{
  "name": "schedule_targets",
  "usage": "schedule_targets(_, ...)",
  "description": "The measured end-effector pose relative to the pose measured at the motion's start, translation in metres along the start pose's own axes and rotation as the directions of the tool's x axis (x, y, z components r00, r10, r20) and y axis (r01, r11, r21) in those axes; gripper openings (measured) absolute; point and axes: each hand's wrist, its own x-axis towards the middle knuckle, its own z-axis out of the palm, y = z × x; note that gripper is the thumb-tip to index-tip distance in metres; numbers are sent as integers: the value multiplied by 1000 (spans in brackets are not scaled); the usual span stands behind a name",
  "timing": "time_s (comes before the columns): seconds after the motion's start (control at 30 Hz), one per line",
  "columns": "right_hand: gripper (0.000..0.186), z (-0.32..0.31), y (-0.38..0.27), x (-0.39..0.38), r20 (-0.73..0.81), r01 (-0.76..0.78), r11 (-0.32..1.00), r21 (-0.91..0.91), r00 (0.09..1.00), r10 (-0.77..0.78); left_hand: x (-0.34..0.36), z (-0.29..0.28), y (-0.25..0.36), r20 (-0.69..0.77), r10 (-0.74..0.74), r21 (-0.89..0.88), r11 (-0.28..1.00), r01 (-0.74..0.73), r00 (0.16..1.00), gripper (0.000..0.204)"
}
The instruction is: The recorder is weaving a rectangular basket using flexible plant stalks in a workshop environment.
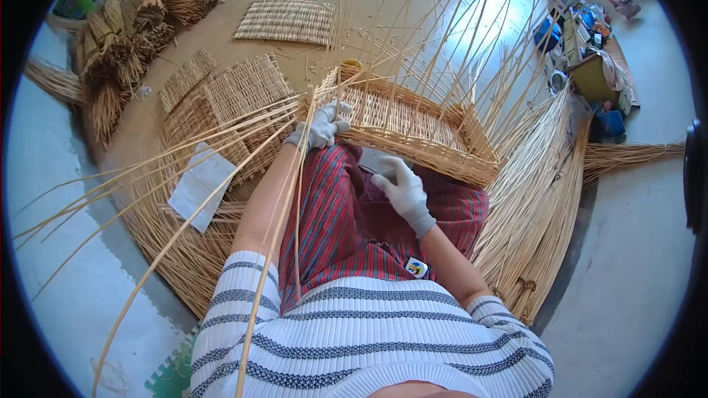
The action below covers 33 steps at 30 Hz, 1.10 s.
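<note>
My gloved left hand (324, 127) grips the near left corner of a rectangular woven straw basket (413, 125), whose long loose stakes rise upward and fan out to the left past my forearm. The basket is tilted over my lap, on red striped cloth (332, 199). Below its near side, my gloved right hand (402, 195) is raised over the lap with thumb and fingers apart, holding nothing that I can see. A pale sheet (198, 184) lies beside my left forearm.
Woven panels (284, 21) lie on the floor ahead and left. Straw bundles (122, 51) are piled at far left, and long pale strands (531, 221) lie along my right. Assorted containers and cloths (594, 81) stand at right, with a small, indistinct figure in red (622, 4) beyond.
</note>
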Motion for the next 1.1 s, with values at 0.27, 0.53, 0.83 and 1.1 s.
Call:
schedule_targets(0.27,58,-13,-115,158,-196,581,800,-149,776,-600,15,16,-21,-276,97,83,994,-77,956,13)
schedule_targets(0.53,45,-12,-7,112,-566,732,521,439,675,-473,11,7,-31,-353,100,-12,994,-111,930,10)
schedule_targets(0.83,22,-58,70,45,-293,201,435,877,944,154,-19,92,32,-458,632,653,716,-246,625,28)
schedule_targets(1.1,60,-79,-48,139,-458,447,809,-381,669,-585,22,113,64,-103,-207,269,936,228,973,53)
